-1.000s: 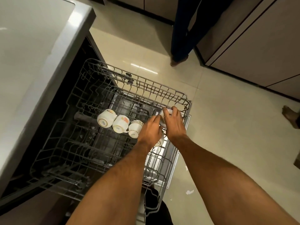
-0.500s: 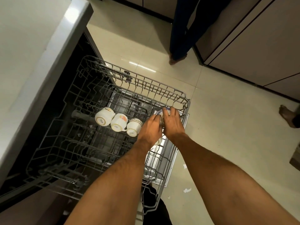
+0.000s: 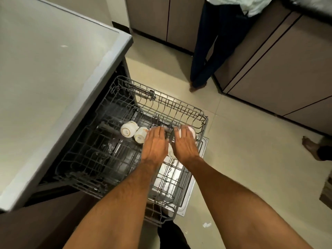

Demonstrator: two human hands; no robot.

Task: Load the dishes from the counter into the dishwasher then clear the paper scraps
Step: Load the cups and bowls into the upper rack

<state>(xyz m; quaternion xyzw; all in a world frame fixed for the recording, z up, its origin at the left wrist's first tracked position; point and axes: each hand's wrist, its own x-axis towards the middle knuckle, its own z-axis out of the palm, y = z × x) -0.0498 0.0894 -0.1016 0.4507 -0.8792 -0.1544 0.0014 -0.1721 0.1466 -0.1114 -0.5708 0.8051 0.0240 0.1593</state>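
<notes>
The dishwasher's wire rack [image 3: 162, 102] is pulled out over the open door [image 3: 189, 193]. Two white cups lie on their sides in it, one [image 3: 127, 130] beside the other [image 3: 140, 136]. My left hand [image 3: 154, 145] hovers flat over the rack just right of them, with its fingers straight, and hides whatever is under it. My right hand [image 3: 185, 143] lies over a white cup [image 3: 192, 131] by the rack's right rim, its fingers draped round it. Another white piece [image 3: 170, 150] shows between my two hands.
The grey counter [image 3: 45, 78] overhangs the dishwasher on the left. A person in dark trousers [image 3: 206, 51] stands by the cabinets beyond the rack. A bare foot [image 3: 308, 143] is at the right. A paper scrap [image 3: 207, 225] lies on the floor tiles.
My hands were together on one cup and have now parted: the left slid left over the third cup, and the right stayed at the rack's right rim. The view has tilted up.
</notes>
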